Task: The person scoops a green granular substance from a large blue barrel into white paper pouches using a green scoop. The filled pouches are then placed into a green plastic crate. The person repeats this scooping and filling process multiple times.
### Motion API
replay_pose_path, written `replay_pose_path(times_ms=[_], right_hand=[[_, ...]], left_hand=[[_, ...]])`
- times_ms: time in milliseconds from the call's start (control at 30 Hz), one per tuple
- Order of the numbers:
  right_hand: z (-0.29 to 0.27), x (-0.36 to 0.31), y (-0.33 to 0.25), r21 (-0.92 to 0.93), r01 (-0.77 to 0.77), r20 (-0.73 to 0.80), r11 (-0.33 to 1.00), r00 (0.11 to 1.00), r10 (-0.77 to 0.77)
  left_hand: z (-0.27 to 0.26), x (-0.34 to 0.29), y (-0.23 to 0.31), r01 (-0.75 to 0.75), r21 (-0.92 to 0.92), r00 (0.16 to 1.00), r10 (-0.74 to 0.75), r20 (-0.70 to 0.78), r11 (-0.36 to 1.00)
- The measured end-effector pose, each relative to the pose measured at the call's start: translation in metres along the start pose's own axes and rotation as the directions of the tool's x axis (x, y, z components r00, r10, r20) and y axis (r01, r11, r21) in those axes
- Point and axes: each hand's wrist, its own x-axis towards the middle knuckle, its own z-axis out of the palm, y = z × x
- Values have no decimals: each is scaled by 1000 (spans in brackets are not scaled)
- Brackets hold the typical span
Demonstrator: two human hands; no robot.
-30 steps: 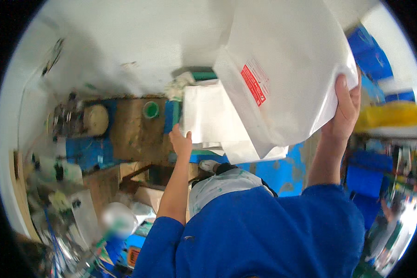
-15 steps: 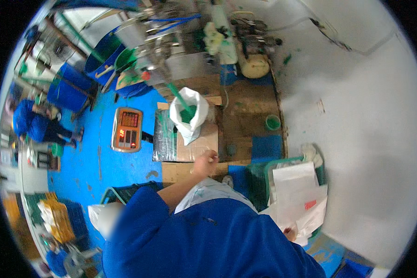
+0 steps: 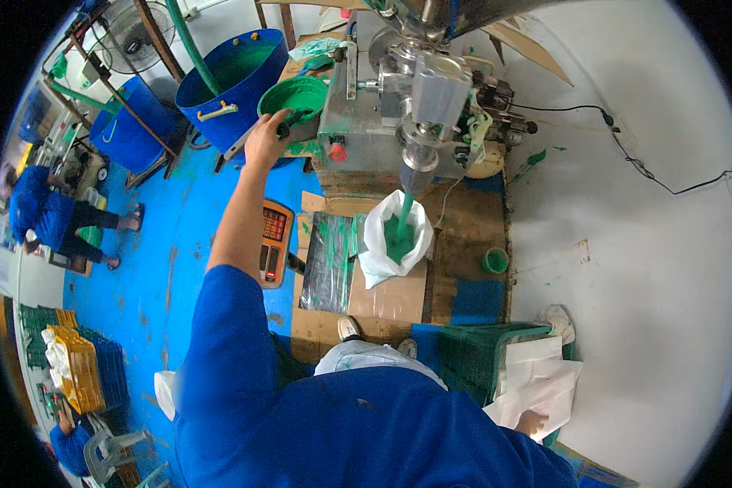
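Observation:
My left hand (image 3: 267, 140) reaches far up and curls around the dark handle of a green pan (image 3: 299, 96) beside a grey metal filling machine (image 3: 411, 89). Under the machine's spout an open white bag (image 3: 392, 241) stands on cardboard (image 3: 392, 299), with green powder streaming into it. My right hand (image 3: 533, 423) is low at the right, largely hidden, gripping the edge of a stack of white bags (image 3: 541, 376) that lies on a green crate (image 3: 472, 358).
An orange weighing scale (image 3: 275, 242) and a black tray (image 3: 329, 260) lie left of the bag. Two blue barrels (image 3: 236, 69) (image 3: 126, 134) stand at the back left. A small green cup (image 3: 494, 260) sits at the right. People in blue (image 3: 49, 215) and yellow crates (image 3: 77, 366) are at the left.
My view has swung from the white bags toward the machine. My left hand rose from near the cardboard to the green pan. My right hand lowered the white bags onto the crate.

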Motion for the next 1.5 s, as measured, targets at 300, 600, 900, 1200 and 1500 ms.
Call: replay_pose_path(times_ms=[300,600,900,1200,1500], right_hand=[[-8,-75,-22,-12,365,120,931,925,-361],[2,-74,-5,101,399,123,911,904,-409],[8,-67,-23,307,617,54,724,749,-661],[30,-47,-55,353,656,102,667,682,-724],[-2,-46,-178,683,610,52,402,508,-860]], left_hand=[[3,37,-37,342,-680,847,-526,-76,649],[16,37,-70,475,-864,410,-911,51,165],[15,28,-88,340,-939,403,-909,108,40],[-45,-9,-89,294,-948,543,-838,59,124],[-105,-93,10,518,-838,592,-779,204,175]])
